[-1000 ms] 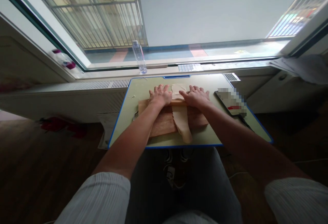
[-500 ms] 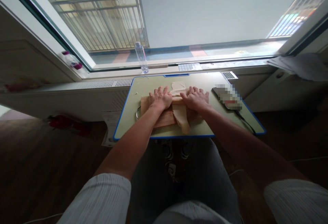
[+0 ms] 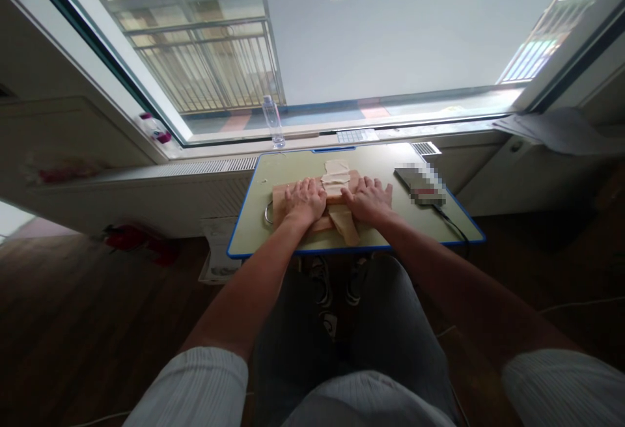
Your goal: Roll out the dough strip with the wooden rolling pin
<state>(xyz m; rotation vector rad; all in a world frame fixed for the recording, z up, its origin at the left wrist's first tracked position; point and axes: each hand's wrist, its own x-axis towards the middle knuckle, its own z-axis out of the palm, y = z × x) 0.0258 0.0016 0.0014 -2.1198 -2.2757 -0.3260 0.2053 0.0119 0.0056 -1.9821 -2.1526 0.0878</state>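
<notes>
My left hand [image 3: 305,199] and my right hand [image 3: 367,200] press down on a wooden rolling pin [image 3: 335,200], palms over it, fingers draped toward the far side. Only the pin's middle shows between my thumbs; its ends are hidden. Under it runs a pale strip of dough [image 3: 336,175], wrinkled on the far side, with its near tail [image 3: 346,224] hanging past the board's near edge. The wooden cutting board [image 3: 279,198] lies beneath, a metal ring handle [image 3: 268,213] at its left.
The board rests on a small light-green table [image 3: 254,232] with a blue rim. A phone [image 3: 405,178] with a cable [image 3: 452,224] lies at the right. A clear bottle [image 3: 274,124] stands on the windowsill beyond. A red fire extinguisher [image 3: 127,237] is on the floor at left.
Both hands and the rolling pin have moved toward me along the board. More dough shows beyond the pin, and less on the near side. The camera view has tilted up a little.
</notes>
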